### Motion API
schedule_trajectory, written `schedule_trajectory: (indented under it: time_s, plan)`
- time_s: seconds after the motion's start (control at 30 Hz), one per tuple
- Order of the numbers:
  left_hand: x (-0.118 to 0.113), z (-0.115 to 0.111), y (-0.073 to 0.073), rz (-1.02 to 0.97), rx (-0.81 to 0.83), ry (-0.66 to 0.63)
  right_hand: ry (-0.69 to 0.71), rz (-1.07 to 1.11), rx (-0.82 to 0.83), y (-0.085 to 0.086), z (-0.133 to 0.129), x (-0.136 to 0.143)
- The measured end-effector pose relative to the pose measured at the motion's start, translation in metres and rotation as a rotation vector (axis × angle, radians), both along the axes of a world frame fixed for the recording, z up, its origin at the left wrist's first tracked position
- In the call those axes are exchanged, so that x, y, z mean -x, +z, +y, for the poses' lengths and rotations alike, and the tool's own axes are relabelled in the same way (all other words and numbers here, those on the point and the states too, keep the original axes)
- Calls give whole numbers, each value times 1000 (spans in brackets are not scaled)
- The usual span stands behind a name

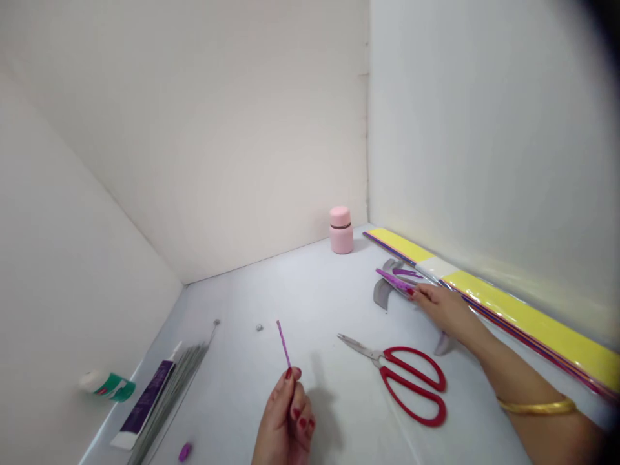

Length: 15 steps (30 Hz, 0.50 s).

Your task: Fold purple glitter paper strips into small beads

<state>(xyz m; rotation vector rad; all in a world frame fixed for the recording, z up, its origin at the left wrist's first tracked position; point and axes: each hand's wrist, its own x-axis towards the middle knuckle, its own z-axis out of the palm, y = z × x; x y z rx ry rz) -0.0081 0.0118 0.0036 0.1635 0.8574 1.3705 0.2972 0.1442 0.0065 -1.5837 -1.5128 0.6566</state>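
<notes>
My left hand [283, 413], at the front middle, pinches the lower end of a thin purple stem [283, 341] between thumb and finger; it points upward and leans slightly left. My right hand [438, 311] reaches to the right side of the table, its thumb and fingers closed on a narrow purple paper strip [392, 279]. Beneath and around that strip lie curved grey cut pieces [382, 294] and another slim purple piece [405, 272]. Between the hands rest scissors [411, 381] with red handles, blades toward the left.
A pink jar [341, 231] stands in the back corner. Long packs of coloured sheets [508, 310] lie along the right wall. At left are a bundle of grey wires [169, 400], a purple tube [148, 397], a green-and-white bottle [109, 385] and a small purple lump [185, 451].
</notes>
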Motion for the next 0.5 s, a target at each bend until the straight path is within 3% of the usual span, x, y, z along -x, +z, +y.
schedule_trajectory:
  time_s: [0.17, 0.23, 0.37, 0.5]
  plan:
    - [-13, -9, 0, 36, -34, 67, -47, -155, -148, 3, -11, 15]
    - [-17, -12, 2, 52, -60, 97, 58, -89, -150, 10, -25, 40]
    - [-23, -16, 7, 106, -157, 128, 553, 435, 413, 21, -71, 115]
    - [-20, -17, 7, 339, -193, -14, 773, 802, 687, 21, -102, 167]
